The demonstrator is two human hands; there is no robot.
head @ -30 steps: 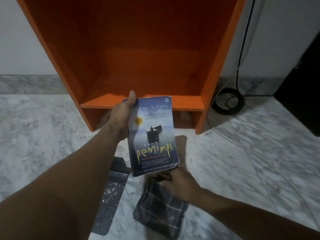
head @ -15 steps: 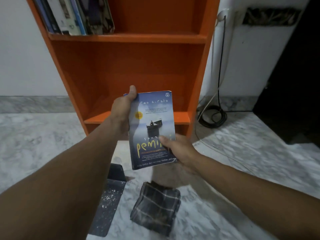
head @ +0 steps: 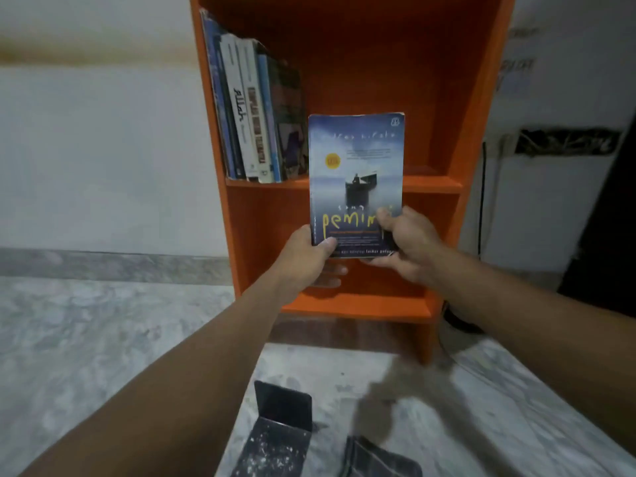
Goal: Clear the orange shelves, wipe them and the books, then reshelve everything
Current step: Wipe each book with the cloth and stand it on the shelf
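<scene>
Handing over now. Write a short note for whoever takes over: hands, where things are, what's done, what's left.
Hands: left hand grips the blue paperback book at its lower left edge; right hand pinches its lower right corner. The book is upright in front of the orange wooden shelf unit.
Done: a row of books stands at the left of the upper shelf; the lower shelf shows none.
The dark checked cloth and black metal bookend sit on the marble floor.
Left: probably shelve this book, then the bookend.

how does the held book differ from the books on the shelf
The held book faces its blue cover to the camera; the shelved books show spines. The held book is gripped low by left hand and right hand; the shelved books rest on the orange shelf. All stand roughly upright.
</scene>
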